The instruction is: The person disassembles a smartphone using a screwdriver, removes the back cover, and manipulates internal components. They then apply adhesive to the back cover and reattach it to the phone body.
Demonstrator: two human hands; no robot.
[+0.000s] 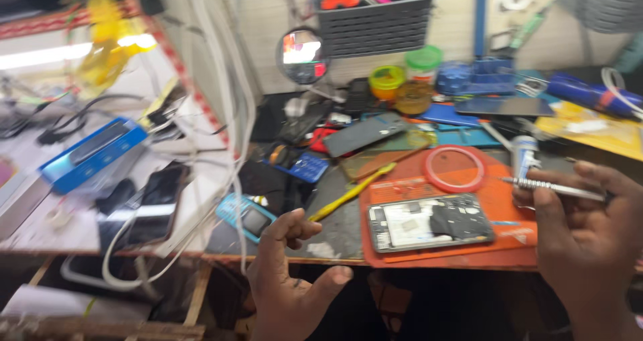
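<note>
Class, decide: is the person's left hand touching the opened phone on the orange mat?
Apart. The head view shows the left hand raised, palm open, with dark bench between it and the opened phone.

Blue rectangular box [92, 155] with a dark window, far left on the surface, tilted. Black phone screen [155, 197] just below it, dark, cables across. Small teal phone [244, 216] with a dark screen near the front edge. Grey phone panel [365, 134] lying slanted mid-surface. Dark flat screen [504, 106] further back right. Round mirror-like disc [302, 55] glowing red and white against the wall.
</note>
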